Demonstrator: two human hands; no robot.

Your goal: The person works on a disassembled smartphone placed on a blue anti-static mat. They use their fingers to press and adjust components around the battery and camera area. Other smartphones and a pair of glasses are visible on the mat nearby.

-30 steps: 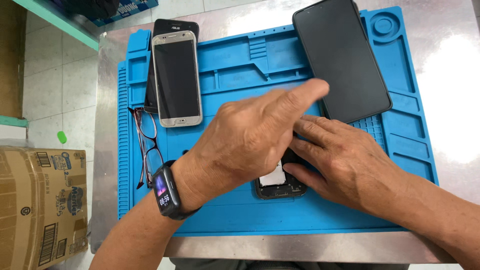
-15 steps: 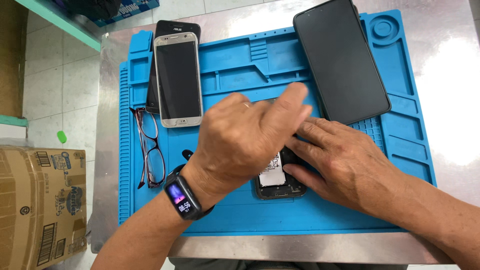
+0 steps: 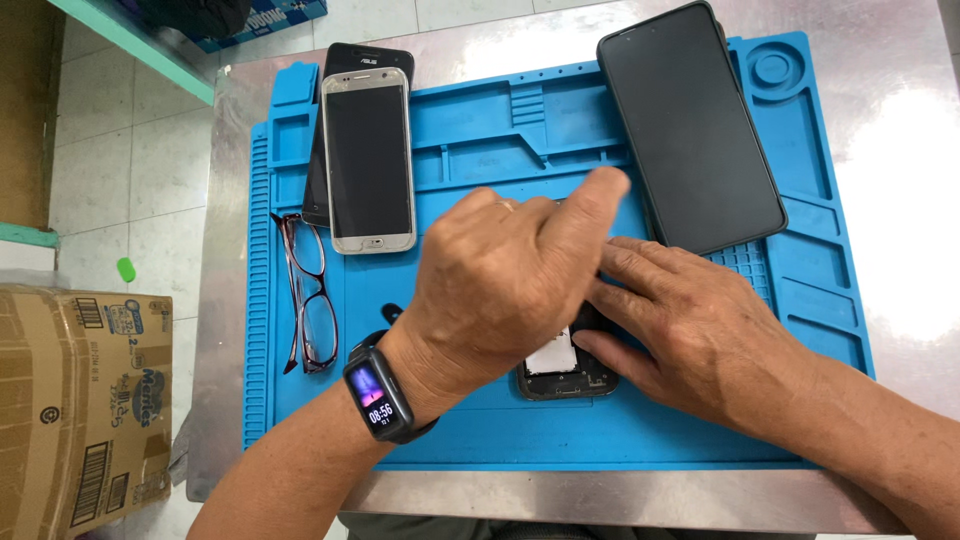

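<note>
Here the right hand [image 3: 700, 325] lay flat with fingers spread over a small opened phone [image 3: 565, 365], thumb along its side, pinning it to the blue work mat [image 3: 480, 440] near the mat's front edge, about midway along. The left hand [image 3: 505, 275] crossed above it, fingers curled down out of sight; whether they gripped anything could not be told. A smartwatch [image 3: 378, 393] sat on that wrist. Judgement: the pinning hand should press evenly so the body does not skid, and the working fingers should lift gently at one edge. Farther out, a silver phone [image 3: 368, 160] lay toward the mat's back left corner, glasses [image 3: 308, 295] along the left edge, a large black phone [image 3: 690, 130] toward the back right.
</note>
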